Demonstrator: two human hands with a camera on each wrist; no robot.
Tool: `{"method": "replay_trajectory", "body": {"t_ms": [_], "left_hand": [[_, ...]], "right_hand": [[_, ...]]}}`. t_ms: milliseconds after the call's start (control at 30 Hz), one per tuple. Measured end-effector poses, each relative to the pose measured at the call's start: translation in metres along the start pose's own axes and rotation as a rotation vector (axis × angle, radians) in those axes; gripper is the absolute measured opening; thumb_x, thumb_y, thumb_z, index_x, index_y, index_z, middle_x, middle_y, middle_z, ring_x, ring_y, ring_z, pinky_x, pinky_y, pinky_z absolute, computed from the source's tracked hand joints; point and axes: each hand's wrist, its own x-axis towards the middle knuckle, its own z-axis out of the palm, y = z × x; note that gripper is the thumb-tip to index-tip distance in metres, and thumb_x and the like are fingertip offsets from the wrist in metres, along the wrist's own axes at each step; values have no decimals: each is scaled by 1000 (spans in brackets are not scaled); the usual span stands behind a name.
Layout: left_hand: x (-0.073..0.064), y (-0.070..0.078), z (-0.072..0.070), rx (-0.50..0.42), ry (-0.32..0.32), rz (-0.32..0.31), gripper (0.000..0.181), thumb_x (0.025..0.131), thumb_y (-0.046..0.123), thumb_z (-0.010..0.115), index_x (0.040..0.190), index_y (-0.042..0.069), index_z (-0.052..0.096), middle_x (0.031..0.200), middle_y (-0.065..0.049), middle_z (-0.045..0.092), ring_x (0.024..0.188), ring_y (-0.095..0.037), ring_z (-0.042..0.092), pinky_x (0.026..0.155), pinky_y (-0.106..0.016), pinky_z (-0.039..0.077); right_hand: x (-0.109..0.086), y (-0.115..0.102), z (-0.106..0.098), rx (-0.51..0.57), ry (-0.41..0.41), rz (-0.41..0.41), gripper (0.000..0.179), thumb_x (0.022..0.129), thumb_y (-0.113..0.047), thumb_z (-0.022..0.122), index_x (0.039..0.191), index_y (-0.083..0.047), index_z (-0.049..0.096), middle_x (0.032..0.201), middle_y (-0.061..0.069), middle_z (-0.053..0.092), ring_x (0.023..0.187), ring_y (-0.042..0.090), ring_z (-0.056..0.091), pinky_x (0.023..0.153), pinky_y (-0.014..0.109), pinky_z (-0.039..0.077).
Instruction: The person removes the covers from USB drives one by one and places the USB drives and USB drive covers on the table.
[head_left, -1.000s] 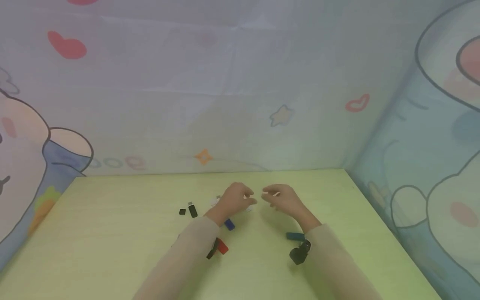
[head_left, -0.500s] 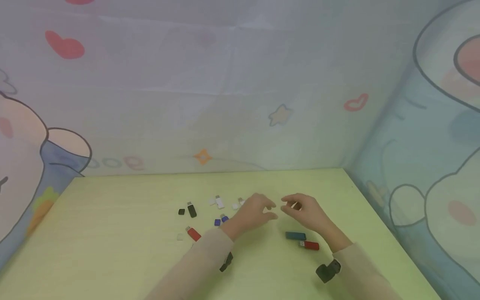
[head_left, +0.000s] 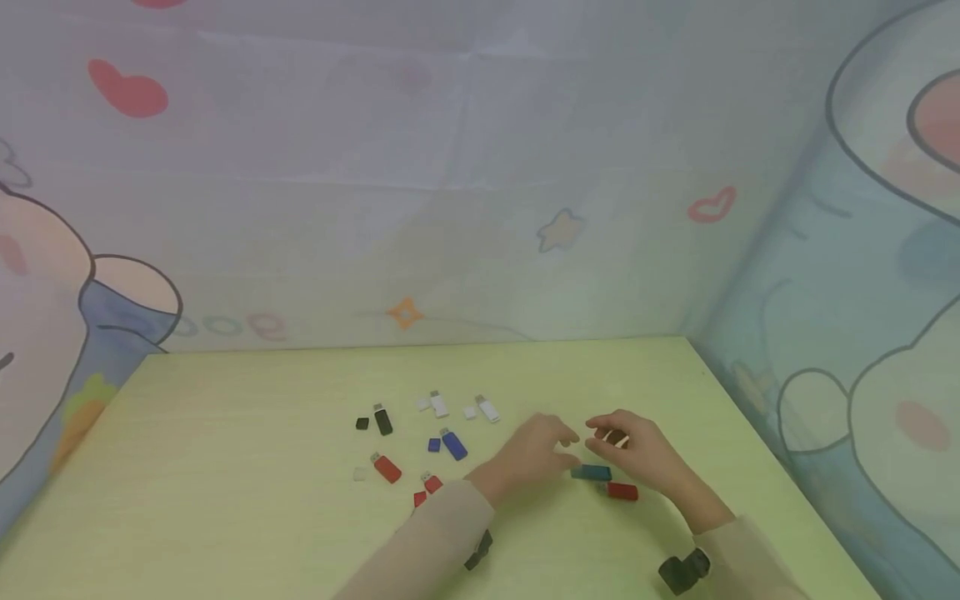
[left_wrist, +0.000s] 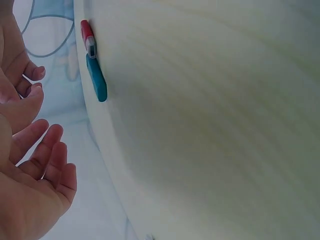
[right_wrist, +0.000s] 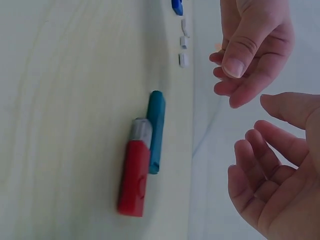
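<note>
My left hand (head_left: 536, 450) hovers over the table with fingers loosely bent and nothing in them. Opposite it is my right hand (head_left: 637, 450), fingertips pointing at the left hand's, also holding nothing. The right wrist view shows a narrow gap between the left thumb (right_wrist: 235, 66) and the right hand's fingers. Nearest to both hands lies a teal USB stick (head_left: 591, 472) with no metal plug showing. A red USB stick (right_wrist: 132, 177), its metal plug bare, lies against the teal one on the table.
Left of the hands lie uncapped USB sticks with small caps: a black stick (head_left: 383, 419), white sticks (head_left: 438, 405) (head_left: 487, 408), a blue stick (head_left: 453, 444) and a red stick (head_left: 387, 468). Another red stick (head_left: 432, 483) is partly behind the left sleeve. A printed cloth (head_left: 480, 167) rises behind the table.
Both hands have moved right and nearer the body, staying apart. The white, blue and red sticks on the left, earlier behind the left arm, have come into view.
</note>
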Motion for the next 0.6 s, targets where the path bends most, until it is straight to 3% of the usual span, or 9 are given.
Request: {"method": "replay_trajectory", "body": {"t_ms": [133, 367, 600], "left_hand": [[0, 0, 6, -16, -12, -38, 30, 85, 20, 72, 111, 5, 70, 97, -3, 68, 91, -13, 57, 81, -21, 46], [-1, 0, 20, 7, 30, -98, 27, 84, 19, 72, 107, 5, 71, 95, -4, 68, 87, -15, 59, 79, -24, 47], [-1, 3, 27, -49, 25, -163, 28, 83, 17, 74, 107, 2, 71, 98, -7, 68, 90, -17, 60, 82, -26, 48]], "right_hand": [[-4, 8, 3, 13, -14, 18, 31, 91, -18, 67, 113, 3, 65, 94, 3, 63, 81, 14, 59, 67, 24, 50], [-8, 19, 8, 31, -32, 58, 31, 90, -19, 68, 113, 2, 65, 100, 9, 64, 85, 15, 59, 70, 25, 50], [-9, 27, 11, 51, -60, 92, 31, 90, -20, 67, 113, 1, 65, 102, 9, 64, 88, 18, 60, 72, 29, 49]]}}
